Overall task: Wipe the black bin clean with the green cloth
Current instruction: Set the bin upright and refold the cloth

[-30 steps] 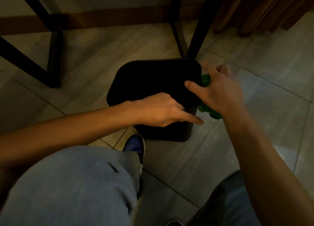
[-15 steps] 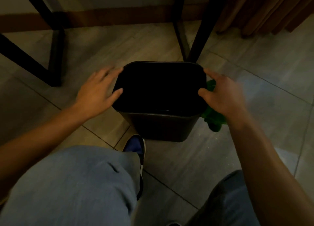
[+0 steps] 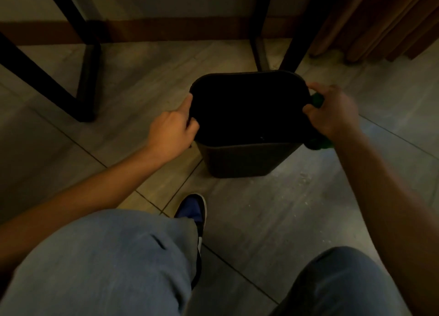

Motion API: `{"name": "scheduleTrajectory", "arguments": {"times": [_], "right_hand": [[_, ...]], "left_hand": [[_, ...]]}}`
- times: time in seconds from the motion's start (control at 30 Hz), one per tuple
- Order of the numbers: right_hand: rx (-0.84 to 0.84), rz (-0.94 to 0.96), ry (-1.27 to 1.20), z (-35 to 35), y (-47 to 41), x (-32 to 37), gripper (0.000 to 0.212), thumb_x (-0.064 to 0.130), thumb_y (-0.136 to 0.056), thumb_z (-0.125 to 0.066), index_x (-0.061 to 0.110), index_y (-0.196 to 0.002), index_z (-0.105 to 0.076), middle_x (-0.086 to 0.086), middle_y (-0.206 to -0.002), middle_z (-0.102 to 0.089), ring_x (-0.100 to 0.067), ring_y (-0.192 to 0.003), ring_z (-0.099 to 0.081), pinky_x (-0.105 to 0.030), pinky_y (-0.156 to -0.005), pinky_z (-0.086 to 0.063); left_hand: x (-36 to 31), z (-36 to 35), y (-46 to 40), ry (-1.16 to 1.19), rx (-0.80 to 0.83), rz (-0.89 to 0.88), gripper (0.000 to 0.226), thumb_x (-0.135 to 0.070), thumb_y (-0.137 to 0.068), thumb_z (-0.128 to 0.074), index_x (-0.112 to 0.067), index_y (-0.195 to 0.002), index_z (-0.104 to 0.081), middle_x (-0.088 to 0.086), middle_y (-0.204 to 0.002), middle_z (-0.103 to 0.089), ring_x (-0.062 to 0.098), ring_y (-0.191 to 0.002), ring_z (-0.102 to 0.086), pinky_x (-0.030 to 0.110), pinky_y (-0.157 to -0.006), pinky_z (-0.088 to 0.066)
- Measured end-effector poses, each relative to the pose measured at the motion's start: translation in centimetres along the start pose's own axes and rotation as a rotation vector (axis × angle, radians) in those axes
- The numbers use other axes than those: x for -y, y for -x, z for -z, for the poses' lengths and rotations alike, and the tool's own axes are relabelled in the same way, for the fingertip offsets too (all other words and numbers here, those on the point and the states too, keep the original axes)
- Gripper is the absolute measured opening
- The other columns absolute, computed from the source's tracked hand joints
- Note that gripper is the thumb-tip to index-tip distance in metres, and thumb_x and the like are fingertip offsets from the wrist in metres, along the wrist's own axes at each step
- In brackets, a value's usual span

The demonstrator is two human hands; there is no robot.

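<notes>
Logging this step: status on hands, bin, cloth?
Left hand gripping black bin at left rim. Right hand at right rim, green cloth bunched in it. Bin upright on floor; nothing in the way.

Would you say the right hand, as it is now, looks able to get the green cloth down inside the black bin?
Probably yes: the right hand holds the green cloth at the black bin rim, and the bin's mouth is open, with nothing covering it.
</notes>
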State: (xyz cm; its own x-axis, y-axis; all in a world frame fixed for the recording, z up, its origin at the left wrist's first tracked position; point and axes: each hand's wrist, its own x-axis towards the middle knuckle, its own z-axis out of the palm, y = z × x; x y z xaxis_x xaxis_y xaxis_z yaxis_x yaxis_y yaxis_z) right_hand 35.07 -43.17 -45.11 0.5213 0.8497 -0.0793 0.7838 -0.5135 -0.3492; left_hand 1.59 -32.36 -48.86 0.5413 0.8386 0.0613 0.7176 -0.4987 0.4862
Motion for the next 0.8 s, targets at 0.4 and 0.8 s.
{"name": "scheduleTrajectory", "arguments": {"times": [0.4,0.8], "right_hand": [[-0.107,-0.137,-0.153,-2.9,-0.3,-1.5,0.043,0.035,-0.093,-0.068,0.029,-0.135,-0.060,-0.007,-0.136,-0.055,-0.032,-0.116,-0.059,-0.033,-0.085,-0.042],[-0.495,-0.137,-0.471,2.2,2.6,0.4,0.043,0.030,-0.091,-0.073,0.023,-0.131,-0.061,-0.005,-0.135,-0.055,-0.016,-0.119,-0.056,-0.018,-0.098,-0.042]], "left_hand": [[-0.3,-2.4,-0.7,0.090,-0.105,0.059,0.060,-0.030,-0.099,-0.046,-0.018,-0.156,-0.030,-0.001,-0.063,-0.066,0.014,-0.055,-0.063,0.040,-0.054,-0.055],[-1.1,-0.8,2.1,0.703,-0.212,0.046,0.027,-0.009,-0.103,-0.048,-0.014,-0.127,-0.060,0.004,-0.061,-0.064,0.023,-0.043,-0.058,0.032,-0.045,-0.049]]}}
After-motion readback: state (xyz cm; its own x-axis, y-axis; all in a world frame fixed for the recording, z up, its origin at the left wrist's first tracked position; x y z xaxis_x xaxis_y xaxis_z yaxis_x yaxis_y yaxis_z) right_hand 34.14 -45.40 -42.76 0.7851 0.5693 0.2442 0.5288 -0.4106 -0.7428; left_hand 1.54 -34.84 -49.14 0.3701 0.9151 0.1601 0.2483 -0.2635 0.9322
